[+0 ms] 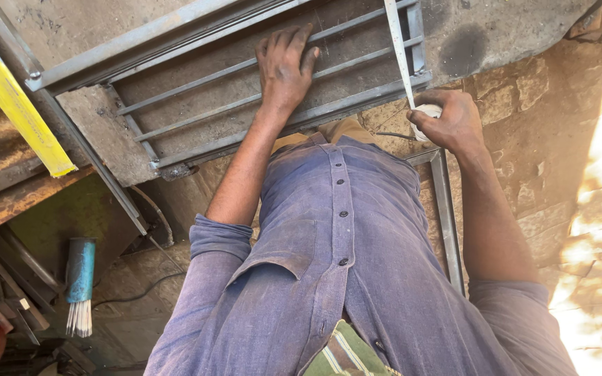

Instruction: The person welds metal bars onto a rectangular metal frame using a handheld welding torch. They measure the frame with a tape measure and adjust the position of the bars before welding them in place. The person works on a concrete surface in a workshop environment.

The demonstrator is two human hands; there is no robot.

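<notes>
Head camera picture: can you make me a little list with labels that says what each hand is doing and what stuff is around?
Left hand: left hand lies flat on the bars of the metal grille.
Right hand: right hand grips a white tape measure case; its tape blade runs up across the grille.
Clothing: blue buttoned shirt.
Ground: rough stone floor.
Nearby: yellow bar at the left; blue pack of welding rods lower left.

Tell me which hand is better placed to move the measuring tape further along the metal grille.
Probably the right hand: it already grips the tape measure case, with the tape blade drawn across the metal grille. The left hand lies flat on the bars, away from the tape.
</notes>
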